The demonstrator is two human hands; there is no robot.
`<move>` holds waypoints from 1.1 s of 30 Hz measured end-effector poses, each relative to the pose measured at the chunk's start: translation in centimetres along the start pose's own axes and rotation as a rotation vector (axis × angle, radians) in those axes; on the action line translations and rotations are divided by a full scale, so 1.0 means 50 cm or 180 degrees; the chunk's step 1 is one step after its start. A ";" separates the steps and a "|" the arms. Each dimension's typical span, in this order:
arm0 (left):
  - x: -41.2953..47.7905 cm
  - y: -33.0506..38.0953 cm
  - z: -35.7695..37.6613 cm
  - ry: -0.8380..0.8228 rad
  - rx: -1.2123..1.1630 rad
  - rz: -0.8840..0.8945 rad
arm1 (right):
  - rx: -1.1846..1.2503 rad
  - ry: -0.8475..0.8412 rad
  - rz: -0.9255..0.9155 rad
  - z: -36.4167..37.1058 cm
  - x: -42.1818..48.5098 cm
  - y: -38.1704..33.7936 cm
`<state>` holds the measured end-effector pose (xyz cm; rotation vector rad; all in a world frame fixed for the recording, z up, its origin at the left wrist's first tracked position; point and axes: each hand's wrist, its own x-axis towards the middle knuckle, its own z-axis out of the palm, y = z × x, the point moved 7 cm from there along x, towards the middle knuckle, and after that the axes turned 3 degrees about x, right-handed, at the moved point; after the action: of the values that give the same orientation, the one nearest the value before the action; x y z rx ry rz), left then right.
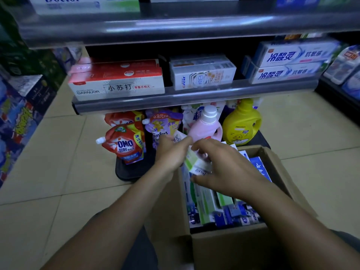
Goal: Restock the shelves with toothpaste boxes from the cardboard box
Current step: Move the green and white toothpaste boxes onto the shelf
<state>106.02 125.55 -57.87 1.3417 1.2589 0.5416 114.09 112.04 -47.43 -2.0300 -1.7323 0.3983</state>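
- The left hand (171, 152), at frame centre, curls its fingers round a white toothpaste box (178, 137).
- The right hand (224, 164) grips a white-green toothpaste box (196, 165) between thumb and fingers.
- Both are held above the open cardboard box (233, 250) at lower right, which has more packs inside.

The head-worn wide-angle view looks forward and down, close above the open brown cardboard box (233, 248), facing grey shelves (194, 96).
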 end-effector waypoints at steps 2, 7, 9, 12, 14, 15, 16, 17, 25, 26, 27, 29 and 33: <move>0.001 0.012 0.021 -0.0198 -0.0178 0.0149 | 0.0148 0.0416 -0.0008 -0.033 0.002 0.011; 0.025 0.009 0.009 0.0043 0.0197 0.0912 | 0.0949 0.1501 0.0777 -0.127 -0.018 0.118; 0.039 -0.001 0.018 -0.0041 0.1260 0.1551 | 0.1425 0.1623 0.1049 -0.137 -0.024 0.159; 0.057 -0.035 0.078 -0.0911 0.2575 0.2243 | 0.2023 0.1773 0.1120 -0.149 -0.026 0.192; 0.065 -0.059 0.110 -0.1340 0.3203 0.2430 | 0.2321 0.1865 0.1157 -0.155 -0.027 0.204; 0.068 -0.063 0.121 -0.1431 0.3323 0.2536 | 0.2433 0.1905 0.1175 -0.157 -0.027 0.208; 0.067 -0.062 0.128 -0.1457 0.3332 0.2692 | 0.2550 0.1947 0.1197 -0.157 -0.028 0.212; 0.065 -0.058 0.134 -0.1463 0.3301 0.2879 | 0.2651 0.1976 0.1218 -0.156 -0.029 0.215; 0.039 -0.022 0.136 -0.1439 0.3802 0.3905 | 0.3085 0.2133 0.1349 -0.147 -0.038 0.221; 0.033 -0.013 0.127 -0.1464 0.3860 0.4052 | 0.3080 0.2174 0.1378 -0.147 -0.037 0.222; 0.024 -0.002 0.115 -0.1488 0.3858 0.4205 | 0.3077 0.2204 0.1404 -0.147 -0.034 0.222; 0.009 0.014 0.080 -0.1634 0.3889 0.4368 | 0.3089 0.2239 0.1442 -0.146 -0.028 0.222; -0.031 0.044 -0.018 -0.2276 0.3165 0.3526 | 0.3162 0.2276 0.1458 -0.145 -0.017 0.214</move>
<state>105.49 125.07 -55.11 2.7524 0.0042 0.0560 126.62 108.91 -46.63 -1.4807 -0.4497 0.4616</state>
